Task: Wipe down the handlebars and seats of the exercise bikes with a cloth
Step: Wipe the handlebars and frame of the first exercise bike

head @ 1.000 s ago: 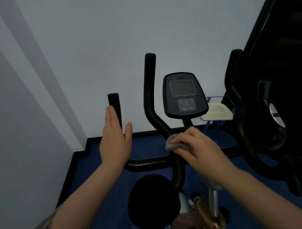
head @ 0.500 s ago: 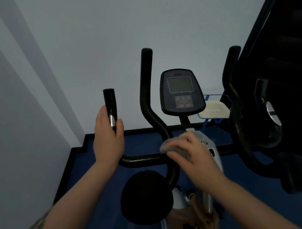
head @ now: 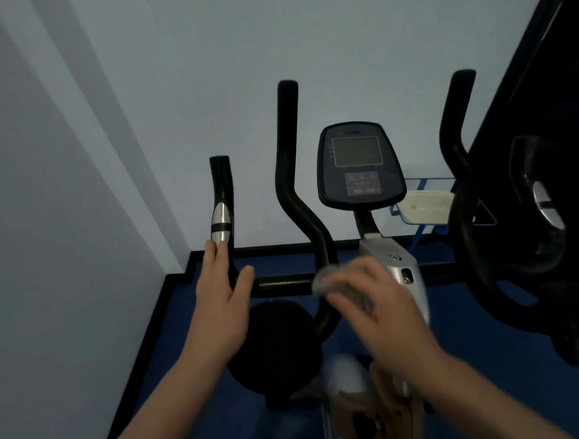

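Right hand [head: 379, 301] clutching grey cloth [head: 333, 280] against black handlebar [head: 283, 282]. Left hand [head: 220, 304] flat, fingers straight, beside upright grip [head: 222, 202].

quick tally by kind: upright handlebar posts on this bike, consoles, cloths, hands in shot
upright handlebar posts: 3, the short left grip, the tall left post, the tall right post
consoles: 1, the console
cloths: 1, the grey cloth under the right hand
hands: 2, counting the left hand
total: 7

Bare forearms, no sleeves; left hand [head: 220, 307], right hand [head: 381, 309] ungloved.
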`<state>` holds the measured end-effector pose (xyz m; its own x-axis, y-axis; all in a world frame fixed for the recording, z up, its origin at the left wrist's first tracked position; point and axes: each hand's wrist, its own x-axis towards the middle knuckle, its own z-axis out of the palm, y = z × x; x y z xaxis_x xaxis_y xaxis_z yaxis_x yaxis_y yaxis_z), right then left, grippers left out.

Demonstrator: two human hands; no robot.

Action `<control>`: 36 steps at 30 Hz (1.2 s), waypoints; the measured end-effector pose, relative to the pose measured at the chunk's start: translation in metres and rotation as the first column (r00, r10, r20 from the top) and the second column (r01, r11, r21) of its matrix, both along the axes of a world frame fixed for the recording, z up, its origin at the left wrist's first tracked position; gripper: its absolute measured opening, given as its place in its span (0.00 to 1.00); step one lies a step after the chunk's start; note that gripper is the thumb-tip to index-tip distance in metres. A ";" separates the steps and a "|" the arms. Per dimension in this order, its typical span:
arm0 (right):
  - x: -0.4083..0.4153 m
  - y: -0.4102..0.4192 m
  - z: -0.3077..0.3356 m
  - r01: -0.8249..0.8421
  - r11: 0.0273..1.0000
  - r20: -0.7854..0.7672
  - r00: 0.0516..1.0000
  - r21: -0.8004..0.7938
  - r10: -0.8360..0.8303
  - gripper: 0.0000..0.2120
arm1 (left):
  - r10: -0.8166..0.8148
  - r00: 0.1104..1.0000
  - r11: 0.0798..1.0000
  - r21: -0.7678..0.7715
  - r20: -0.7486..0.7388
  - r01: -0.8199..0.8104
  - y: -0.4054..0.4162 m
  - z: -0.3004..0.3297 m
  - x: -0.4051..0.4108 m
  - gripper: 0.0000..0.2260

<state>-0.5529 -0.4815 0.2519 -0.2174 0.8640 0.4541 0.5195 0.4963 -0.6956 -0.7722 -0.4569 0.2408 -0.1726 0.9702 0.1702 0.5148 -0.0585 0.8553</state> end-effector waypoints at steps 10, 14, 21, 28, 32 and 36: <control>-0.022 -0.024 -0.032 0.160 0.982 0.014 0.987 0.099 -0.163 0.10 | 0.045 0.993 0.986 0.162 -0.111 -0.026 -0.029 0.004 0.004 0.24; -0.004 -0.023 -0.018 0.045 0.998 0.014 0.999 0.032 -0.045 0.12 | -0.009 0.990 0.987 0.159 -0.144 0.032 -0.032 0.006 0.005 0.23; -0.029 0.024 -0.003 0.291 0.955 -0.124 0.947 -0.048 -0.295 0.14 | -0.272 0.945 0.962 -0.064 -0.180 0.265 -0.016 0.002 -0.010 0.27; -0.020 -0.025 -0.016 0.258 0.965 -0.038 0.965 -0.037 -0.259 0.09 | -0.321 0.942 0.946 -0.086 -0.093 0.314 -0.014 -0.004 -0.014 0.29; -0.024 0.013 0.007 0.314 0.948 -0.041 0.948 -0.043 -0.316 0.09 | -0.334 0.935 0.942 -0.073 -0.118 0.328 -0.013 -0.005 -0.016 0.31; -0.050 -0.018 -0.020 0.449 0.893 -0.060 0.891 -0.024 -0.450 0.13 | -0.327 0.932 0.945 -0.063 -0.155 0.321 -0.013 -0.006 -0.019 0.32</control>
<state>-0.6028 -0.4996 0.2317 0.2236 0.8668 0.4458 0.6411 0.2137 -0.7371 -0.7907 -0.4694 0.2348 0.1791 0.9748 0.1330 0.6039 -0.2156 0.7674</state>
